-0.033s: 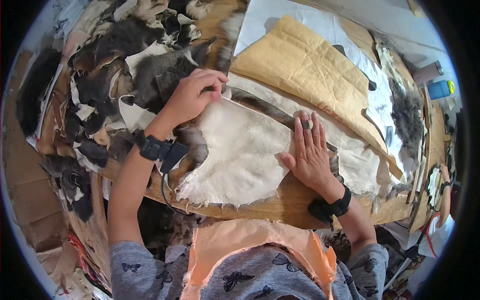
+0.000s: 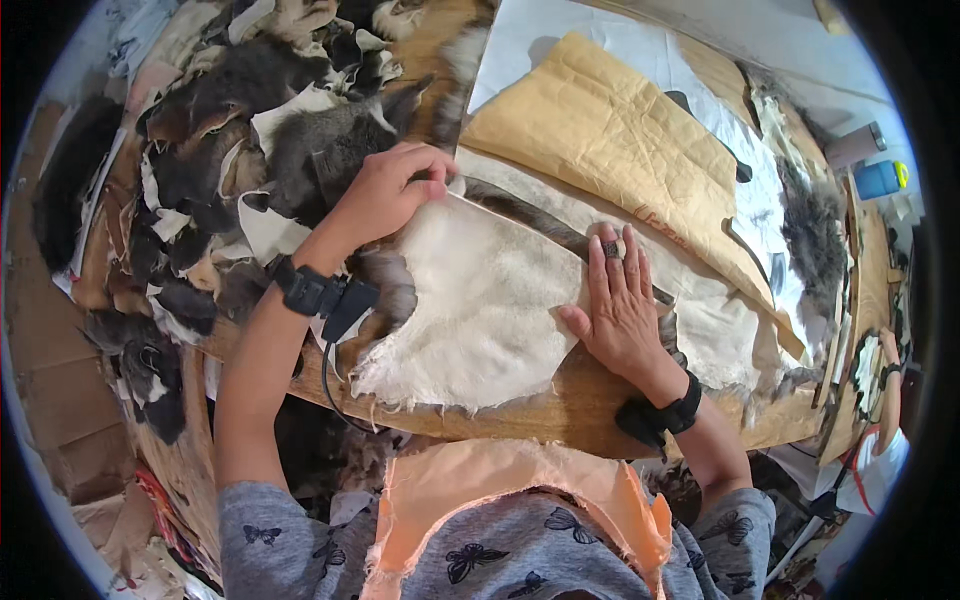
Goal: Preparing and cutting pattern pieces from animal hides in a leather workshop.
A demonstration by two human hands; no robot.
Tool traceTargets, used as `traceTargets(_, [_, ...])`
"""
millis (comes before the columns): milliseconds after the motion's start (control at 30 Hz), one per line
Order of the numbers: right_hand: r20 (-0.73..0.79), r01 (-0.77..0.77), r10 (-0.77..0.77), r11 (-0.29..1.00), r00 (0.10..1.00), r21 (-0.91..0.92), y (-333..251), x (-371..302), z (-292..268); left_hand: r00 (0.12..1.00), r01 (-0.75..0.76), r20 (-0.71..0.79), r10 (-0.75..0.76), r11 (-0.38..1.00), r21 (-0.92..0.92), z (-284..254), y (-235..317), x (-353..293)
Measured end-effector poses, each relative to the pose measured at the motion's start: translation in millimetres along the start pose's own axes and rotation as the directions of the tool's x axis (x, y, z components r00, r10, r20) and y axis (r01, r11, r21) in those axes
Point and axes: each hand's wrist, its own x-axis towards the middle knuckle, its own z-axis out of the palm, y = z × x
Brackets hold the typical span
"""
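- Nothing has visibly shifted since the earlier frame: both hands sit on the pale hide at the same spots, and the scraps around them lie as before.
- Centre of the frame holds the pale hide [image 2: 480,310], spread skin-side up on the wooden table [image 2: 560,415], its fur edge showing dark along the lower left and the top.
- Left hand [image 2: 385,190], upper centre-left, has its fingers curled down onto the hide's top edge; whether they pinch the edge or only press it cannot be told. A black wrist strap [image 2: 305,290] with a dangling cable sits on that forearm.
- Right hand [image 2: 620,300], centre right, lies flat and open on the hide, fingers spread slightly, a ring on one finger. A black band [image 2: 675,412] circles its wrist.
- Upper right of the hands, a tan paper pattern [image 2: 610,135] rests over a white sheet [image 2: 545,40].
- Upper left is a heap of dark and grey fur scraps [image 2: 230,150].
- Far right edge shows another person's arm [image 2: 888,385] by the table.
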Motion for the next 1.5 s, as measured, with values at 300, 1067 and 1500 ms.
traceTargets(300, [-0.042, -0.026, 0.028, 0.998, 0.999, 0.055, -1, 3, -7, 0.935, -0.01, 0.351, -0.043, 0.989, 0.147, 0, -12, 4])
traceTargets(1067, [-0.174, -0.165, 0.278, 0.861, 0.944, 0.481, 12, 24, -10, 0.948, 0.299, 0.09, -0.306, 0.951, 0.082, 4, -27, 14])
traceTargets(1500, [-0.244, -0.103, 0.245, 0.872, 0.938, 0.478, 12, 24, -9, 0.955, -0.022, 0.273, -0.116, 0.892, 0.452, 89, 101, -40])
